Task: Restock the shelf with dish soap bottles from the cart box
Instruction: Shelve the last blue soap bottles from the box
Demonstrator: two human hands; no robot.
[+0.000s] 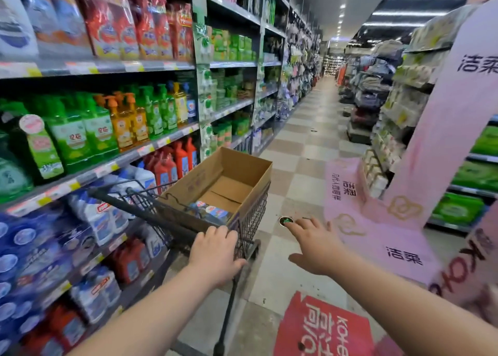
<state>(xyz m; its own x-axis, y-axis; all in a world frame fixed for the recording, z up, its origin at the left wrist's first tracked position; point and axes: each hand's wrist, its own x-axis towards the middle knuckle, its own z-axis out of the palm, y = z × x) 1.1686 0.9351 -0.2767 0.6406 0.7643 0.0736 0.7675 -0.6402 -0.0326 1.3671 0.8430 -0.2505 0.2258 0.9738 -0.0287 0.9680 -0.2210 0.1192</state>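
Note:
A wire shopping cart (pixel 253 210) stands in the aisle beside the left shelving. In it sits an open cardboard box (pixel 242 171), mostly bare inside, with a few bottles (pixel 213 210) lying at its near end. My left hand (pixel 215 253) grips the cart's near rim. My right hand (pixel 312 245) hovers to the right of the cart with fingers spread, holding nothing. Green, orange and yellow dish soap pump bottles (pixel 129 118) line the middle shelf (pixel 107 167) on the left.
Red pouches fill the shelf above the soaps; blue and white jugs (pixel 105 221) and red bottles sit below. A pink display stand (pixel 444 129) and its pink floor base (pixel 377 221) crowd the right. The checkered aisle floor (pixel 304 140) runs ahead.

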